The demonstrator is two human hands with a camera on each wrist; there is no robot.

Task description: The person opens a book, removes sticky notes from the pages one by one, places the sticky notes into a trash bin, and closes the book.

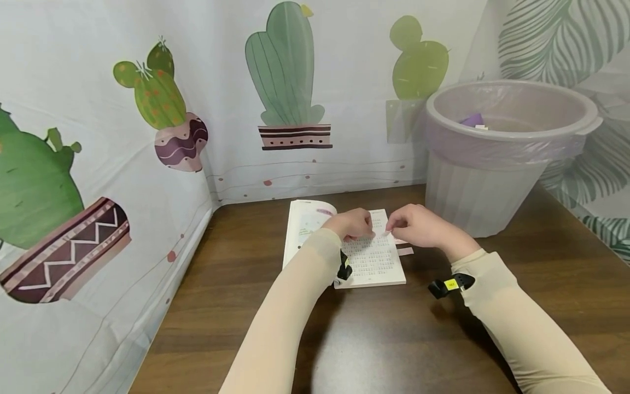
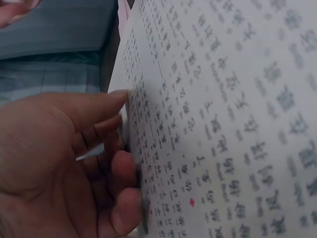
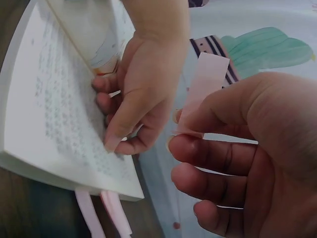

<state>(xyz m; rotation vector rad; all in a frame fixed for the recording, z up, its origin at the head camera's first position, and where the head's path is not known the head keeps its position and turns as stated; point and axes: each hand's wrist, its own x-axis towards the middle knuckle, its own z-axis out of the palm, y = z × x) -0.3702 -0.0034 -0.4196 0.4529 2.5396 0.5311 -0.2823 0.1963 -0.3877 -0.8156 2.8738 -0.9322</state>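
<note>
An open book [image 1: 371,265] lies on the wooden table, its right page filled with printed characters. Over that page, my left hand [image 1: 351,224] rests with loosely bent fingers; the left wrist view has its thumb tip [image 2: 119,97] against the paper. Just off the book's right edge, my right hand [image 1: 420,225] pinches a small pink paper strip [image 3: 205,89] between thumb and index finger, the other fingers bent below. Pink tabs [image 3: 115,210] stick out from the book's side under the pages. The left page [image 1: 307,219] curves up, partly hidden by my left arm.
A pale plastic bin [image 1: 482,186] with a purplish liner stands at the back right, a purple item [image 1: 472,120] inside. Cactus-printed cloth [image 1: 354,164] hangs behind and along the left of the brown table [image 1: 236,257]. Black straps circle both wrists.
</note>
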